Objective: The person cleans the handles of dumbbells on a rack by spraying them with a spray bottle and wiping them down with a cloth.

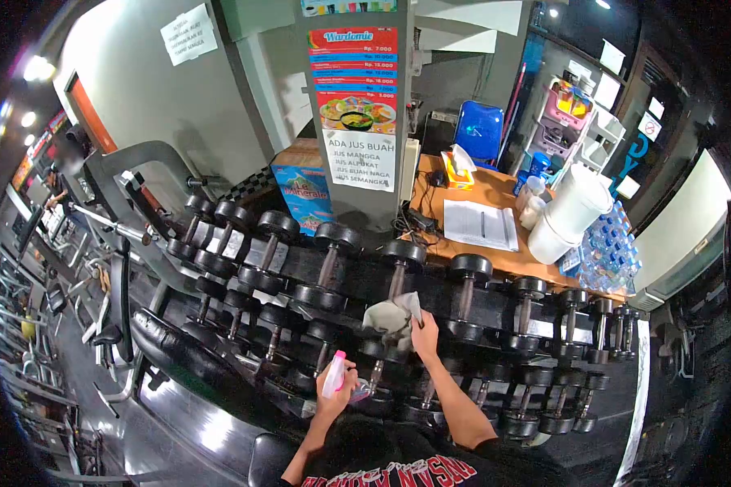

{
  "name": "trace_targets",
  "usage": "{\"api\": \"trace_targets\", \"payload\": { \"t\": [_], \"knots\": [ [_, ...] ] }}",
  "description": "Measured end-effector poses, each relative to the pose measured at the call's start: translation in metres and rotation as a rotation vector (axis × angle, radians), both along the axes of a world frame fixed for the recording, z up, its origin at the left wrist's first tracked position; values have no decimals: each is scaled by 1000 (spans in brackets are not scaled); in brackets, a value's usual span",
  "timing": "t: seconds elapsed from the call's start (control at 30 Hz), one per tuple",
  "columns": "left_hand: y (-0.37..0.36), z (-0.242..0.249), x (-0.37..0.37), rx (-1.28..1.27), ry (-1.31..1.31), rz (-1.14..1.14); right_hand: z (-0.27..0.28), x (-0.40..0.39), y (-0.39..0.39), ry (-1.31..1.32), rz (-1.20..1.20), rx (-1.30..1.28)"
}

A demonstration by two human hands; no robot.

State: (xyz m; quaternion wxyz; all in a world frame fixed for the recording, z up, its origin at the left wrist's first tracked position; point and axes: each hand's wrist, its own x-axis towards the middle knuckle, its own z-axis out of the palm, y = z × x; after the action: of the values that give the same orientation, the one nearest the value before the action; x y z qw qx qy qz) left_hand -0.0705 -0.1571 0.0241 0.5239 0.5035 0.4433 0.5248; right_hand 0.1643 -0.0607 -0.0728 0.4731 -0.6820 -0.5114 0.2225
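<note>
Head view: my two hands apart from each other. Left hand closed round spray bottle, pink nozzle uppermost. Right hand, farther forward and to right of left one, gripping greyish cloth at its right side. Cloth bunched over upper-row dumbbell, hiding part of it. More dumbbells either side of both hands. Black padded bench left of left hand. Beyond right hand, desk bearing papers.
</note>
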Motion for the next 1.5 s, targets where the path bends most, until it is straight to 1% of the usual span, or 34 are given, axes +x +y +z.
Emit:
{"api": "trace_targets", "payload": {
  "t": [0.03,0.1,0.17,0.23,0.3,0.37,0.4,0.43,0.5,0.53,0.57,0.6,0.63,0.67,0.7,0.77,0.8,0.83,0.9,0.93,1.0,1.03,1.07,1.1,1.13,1.17,1.23,1.3,1.37,1.43,1.5],
  "knots": [
    [5,2,-3,24,20,-2,-5,-2,3,1,3,0],
    [14,3,-11,22,17,2,-9,-11,4,-108,-77,106],
    [21,2,-14,15,3,-9,-6,-24,1,-110,-86,95],
    [29,7,-15,-47,-82,13,24,-40,-11,-355,-73,-52],
    [39,16,-17,-15,-74,-36,19,-37,-10,-366,-102,-31],
    [46,25,-18,38,-82,-118,23,-25,-10,-204,-27,-53],
    [48,33,-22,18,21,-148,17,-18,-9,-218,-34,63],
    [51,34,-26,75,148,-161,32,-16,-12,-127,-15,123],
    [55,34,-33,52,180,-217,47,-21,-20,228,-101,114],
    [58,32,-36,51,177,-222,44,-21,-21,274,-105,55],
    [59,30,-40,3,121,-214,40,-20,-18,273,-110,52],
    [60,28,-44,-46,64,-207,41,-21,-11,-123,-19,136],
    [61,28,-47,-51,64,-214,42,-22,-5,-520,74,213],
    [62,28,-49,-45,89,-198,41,-29,1,-566,127,231],
    [62,28,-51,-38,114,-181,41,-35,8,-566,121,226],
    [62,19,-54,-35,112,-182,39,-47,24,-756,198,276],
    [61,16,-55,-30,108,-179,50,-56,32,-878,250,253],
    [59,16,-56,-29,103,-183,48,-66,37,-884,247,251],
    [60,17,-53,-82,-18,-162,44,-82,55,-1057,462,217],
    [61,17,-53,-59,22,-172,45,-89,59,-1070,450,214],
    [62,18,-53,-41,20,-169,44,-102,65,-1253,788,-111],
    [62,21,-53,-29,28,-153,36,-107,68,-1259,783,-114],
    [61,25,-53,-49,-34,-148,28,-111,71,-1468,835,-84],
    [61,22,-53,-48,-40,-146,16,-115,73,-1677,886,-50],
    [63,18,-55,-42,-38,-145,9,-119,76,-1701,891,-53],
    [63,16,-57,-36,-34,-143,2,-123,79,-1703,893,-51],
    [63,17,-59,-28,5,-146,1,-131,83,-1664,865,-221],
    [63,12,-59,-13,-69,-120,6,-126,84,-1610,852,-224],
    [64,15,-60,-3,-32,-116,21,-115,79,-1387,820,-167],
    [65,15,-57,3,-6,-119,43,-100,66,-1370,774,-171],
    [66,11,-52,-39,-73,-101,51,-80,56,-1098,638,120]
  ]
}}
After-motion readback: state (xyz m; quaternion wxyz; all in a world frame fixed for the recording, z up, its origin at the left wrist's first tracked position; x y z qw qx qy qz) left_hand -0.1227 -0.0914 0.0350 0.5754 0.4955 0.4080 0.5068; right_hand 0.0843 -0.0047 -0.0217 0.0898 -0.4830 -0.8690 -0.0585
